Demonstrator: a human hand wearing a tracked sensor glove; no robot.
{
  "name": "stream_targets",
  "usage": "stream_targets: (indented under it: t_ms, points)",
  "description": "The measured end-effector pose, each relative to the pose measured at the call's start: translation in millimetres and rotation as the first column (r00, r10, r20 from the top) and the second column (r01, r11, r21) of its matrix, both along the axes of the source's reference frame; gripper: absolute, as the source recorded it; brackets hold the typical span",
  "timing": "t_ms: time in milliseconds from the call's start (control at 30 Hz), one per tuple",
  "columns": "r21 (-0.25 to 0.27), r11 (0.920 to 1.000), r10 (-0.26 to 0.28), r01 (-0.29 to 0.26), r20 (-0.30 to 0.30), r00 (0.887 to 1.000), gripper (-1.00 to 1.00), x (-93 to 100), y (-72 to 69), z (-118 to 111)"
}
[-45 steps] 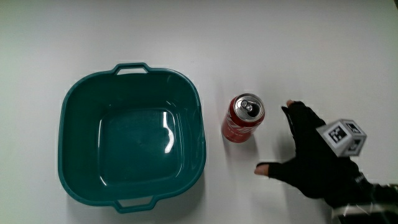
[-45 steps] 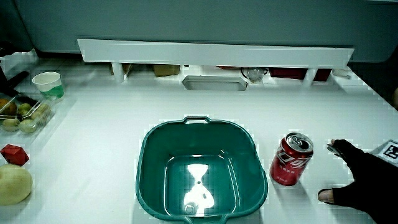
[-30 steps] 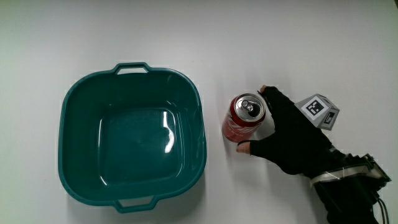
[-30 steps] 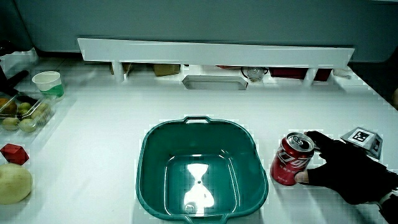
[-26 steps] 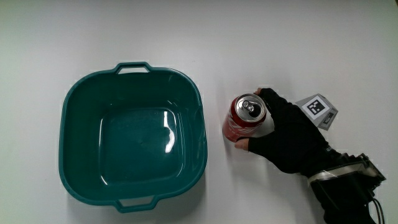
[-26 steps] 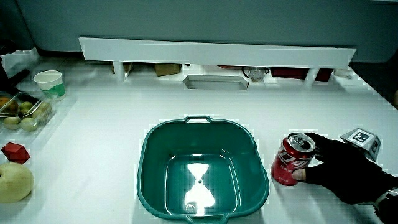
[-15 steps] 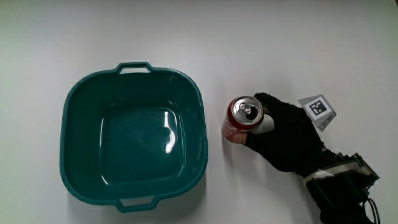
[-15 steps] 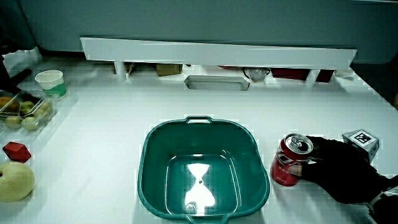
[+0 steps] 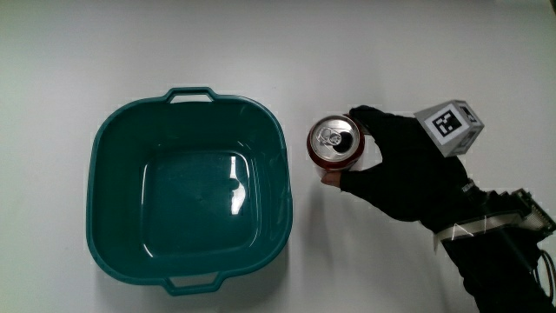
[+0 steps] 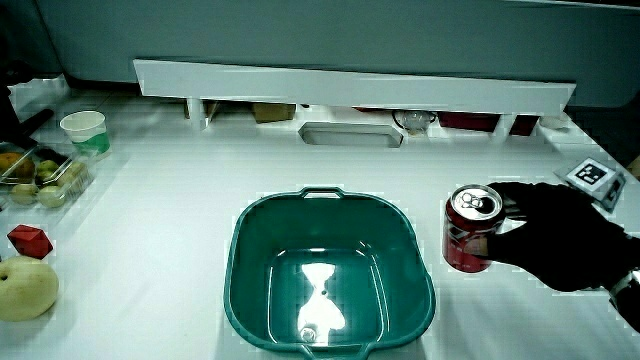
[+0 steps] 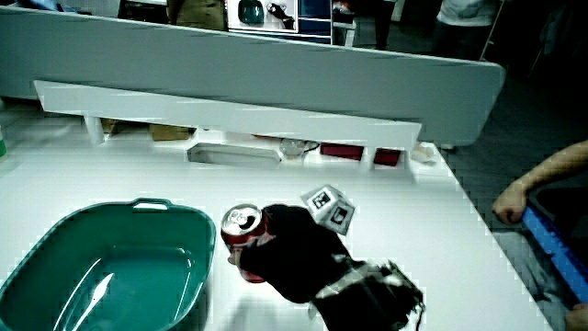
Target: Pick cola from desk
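A red cola can (image 9: 334, 145) with a silver top is held upright in the gloved hand (image 9: 395, 174), lifted a little off the white table beside the teal basin (image 9: 187, 209). In both side views the can (image 10: 470, 230) (image 11: 243, 239) sits in the curled fingers of the hand (image 10: 555, 240) (image 11: 294, 253). The patterned cube (image 9: 446, 127) rides on the back of the hand.
The teal basin (image 10: 325, 275) holds nothing. At the table's edge beside the basin lie a pear (image 10: 25, 285), a red block (image 10: 30, 241), a fruit tray (image 10: 40, 172) and a paper cup (image 10: 82, 131). A low white partition (image 10: 350, 85) runs along the table.
The hand moved from beside the can onto it, closed its fingers around it and has lifted it slightly off the table, toward the basin.
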State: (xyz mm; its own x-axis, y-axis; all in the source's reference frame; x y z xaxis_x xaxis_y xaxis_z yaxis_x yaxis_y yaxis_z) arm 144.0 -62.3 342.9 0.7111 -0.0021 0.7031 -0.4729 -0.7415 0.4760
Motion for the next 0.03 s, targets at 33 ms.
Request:
stream_targets:
  t_ms: [33]
  points:
    - [-0.01, 0.9999, -0.002, 0.002, 0.031, 1.0, 1.0, -7.2, -1.2, -5.5]
